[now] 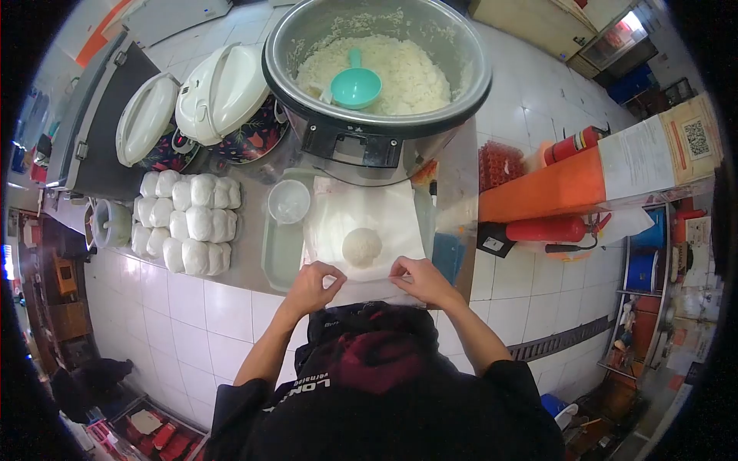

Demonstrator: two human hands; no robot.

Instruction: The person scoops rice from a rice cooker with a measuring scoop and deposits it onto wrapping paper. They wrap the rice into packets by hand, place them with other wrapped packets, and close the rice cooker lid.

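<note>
"Two pinches, then?"

"Yes, left hand (314, 286) and right hand (423, 282) each nip the near edge of the paper (369, 207)."

"What might go wrong?"

"Uneven pulling could crease it, or roll the rice mound (361, 247) off-centre."

"Which way does that point?"

"Nowhere; it's round, on the sheet's near half. The paper's long axis runs near to far, over the tray (283, 257)."

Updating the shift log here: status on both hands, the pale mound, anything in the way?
Left hand and right hand pinching near edge of the white sheet. Pale mound on the sheet, beyond hands. No separate object seen between hands and mound.
</note>
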